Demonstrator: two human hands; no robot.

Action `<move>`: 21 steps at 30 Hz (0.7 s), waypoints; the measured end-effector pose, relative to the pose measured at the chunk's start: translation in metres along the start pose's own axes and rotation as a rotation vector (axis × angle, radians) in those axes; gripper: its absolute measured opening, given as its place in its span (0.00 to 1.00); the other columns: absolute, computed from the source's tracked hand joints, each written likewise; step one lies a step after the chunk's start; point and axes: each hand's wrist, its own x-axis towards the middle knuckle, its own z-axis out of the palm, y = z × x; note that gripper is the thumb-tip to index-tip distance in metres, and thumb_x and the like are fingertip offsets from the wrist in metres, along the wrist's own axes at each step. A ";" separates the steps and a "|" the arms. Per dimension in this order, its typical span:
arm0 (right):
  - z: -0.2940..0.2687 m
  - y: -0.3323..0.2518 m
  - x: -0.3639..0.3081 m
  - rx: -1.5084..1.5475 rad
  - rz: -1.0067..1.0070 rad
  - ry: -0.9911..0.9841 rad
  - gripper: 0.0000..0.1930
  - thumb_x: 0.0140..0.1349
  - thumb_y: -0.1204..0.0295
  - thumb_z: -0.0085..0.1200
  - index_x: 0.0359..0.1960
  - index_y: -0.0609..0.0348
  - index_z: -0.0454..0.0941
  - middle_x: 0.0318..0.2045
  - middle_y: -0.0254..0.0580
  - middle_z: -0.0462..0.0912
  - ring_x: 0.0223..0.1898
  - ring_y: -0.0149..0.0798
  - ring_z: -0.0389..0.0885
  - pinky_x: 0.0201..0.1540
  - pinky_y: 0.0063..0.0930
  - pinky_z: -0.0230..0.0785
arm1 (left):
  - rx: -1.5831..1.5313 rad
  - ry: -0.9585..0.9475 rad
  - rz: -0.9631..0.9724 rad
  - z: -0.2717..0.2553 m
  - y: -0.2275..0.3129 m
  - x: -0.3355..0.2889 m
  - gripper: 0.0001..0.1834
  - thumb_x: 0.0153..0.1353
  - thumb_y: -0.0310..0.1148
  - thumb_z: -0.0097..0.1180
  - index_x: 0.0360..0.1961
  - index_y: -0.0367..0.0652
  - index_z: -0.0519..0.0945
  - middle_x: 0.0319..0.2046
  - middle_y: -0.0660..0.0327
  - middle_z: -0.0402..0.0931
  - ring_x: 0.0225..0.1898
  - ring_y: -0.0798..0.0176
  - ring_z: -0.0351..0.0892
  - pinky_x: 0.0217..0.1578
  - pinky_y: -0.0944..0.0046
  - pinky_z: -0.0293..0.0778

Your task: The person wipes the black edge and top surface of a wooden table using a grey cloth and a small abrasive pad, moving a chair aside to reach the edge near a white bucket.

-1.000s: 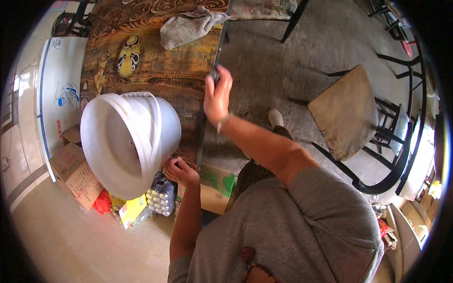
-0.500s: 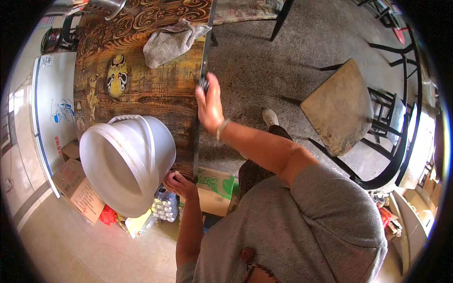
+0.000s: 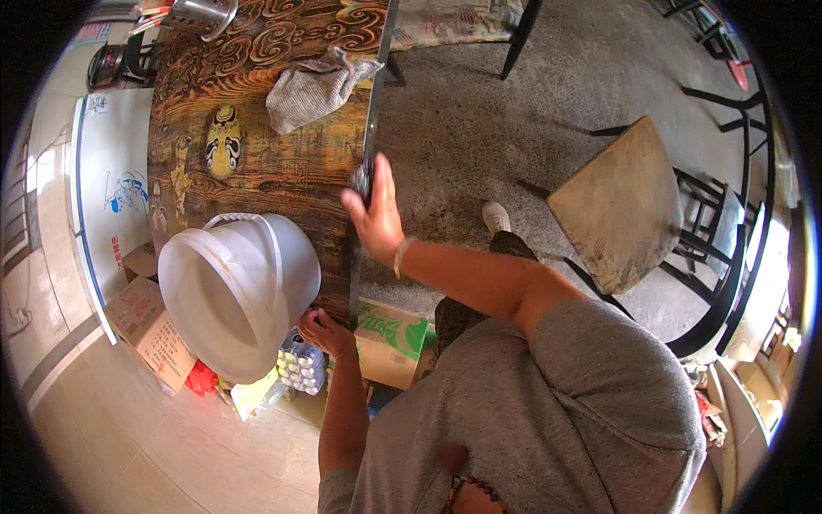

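Shirt: grey shirt [image 3: 514, 411] filling the foreground, right arm stretched well out, left arm tucked low.
Left hand: here's the left hand [image 3: 328, 332], fingers [image 3: 313, 319] curled in at the surface's near end; can't tell whether they grip anything.
Bucket: and right beside that hand, the big white bucket [image 3: 295, 257], at the near left corner of the surface, mouth showing toward the left, handle [image 3: 276, 265] lying over its side; can't tell whether it leans.
Right hand: out at the surface's right edge, the right hand [image 3: 377, 224], light band [image 3: 400, 259] on the wrist, thumb and fingers closed about a dark pad [image 3: 361, 180], partly hidden.
Below: a carton with green print [image 3: 390, 351], a pack of bottles [image 3: 301, 367] and a red bag [image 3: 202, 377], with a brown box [image 3: 150, 330] farther left.
Surface: dark wood-grain surface [image 3: 291, 188] running away, a painted mask [image 3: 223, 144] on it.
Cloth: crumpled and grey, that cloth [image 3: 312, 90] lies beyond the right hand, near the right edge.
Holder: a metal holder [image 3: 201, 15] way up at the far end.
Sides: white cabinet [image 3: 116, 197] along the left; over on the right, a chair [image 3: 621, 206] on grey floor [image 3: 462, 128].
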 end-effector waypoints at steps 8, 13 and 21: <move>0.005 0.006 0.057 0.004 0.249 0.134 0.38 0.54 0.60 0.55 0.59 0.67 0.48 0.54 0.62 0.58 0.55 0.55 0.60 0.58 0.37 0.53 | -0.027 -0.027 0.007 -0.005 -0.001 -0.003 0.05 0.58 0.30 0.48 0.33 0.41 0.68 0.39 0.53 0.68 0.45 0.49 0.64 0.48 0.48 0.57; 0.003 0.014 -0.016 0.127 0.033 0.004 0.29 0.59 0.67 0.46 0.57 0.67 0.50 0.54 0.59 0.57 0.56 0.53 0.58 0.59 0.38 0.48 | 0.004 -0.010 0.007 -0.002 0.006 -0.001 0.06 0.58 0.31 0.47 0.34 0.41 0.68 0.40 0.53 0.67 0.45 0.48 0.63 0.48 0.48 0.56; 0.003 0.025 -0.023 0.054 0.048 -0.093 0.28 0.62 0.68 0.41 0.59 0.69 0.48 0.59 0.61 0.51 0.62 0.54 0.48 0.63 0.36 0.42 | -0.041 0.003 0.033 -0.001 -0.003 -0.006 0.07 0.58 0.32 0.47 0.34 0.41 0.68 0.40 0.53 0.67 0.46 0.48 0.63 0.49 0.48 0.56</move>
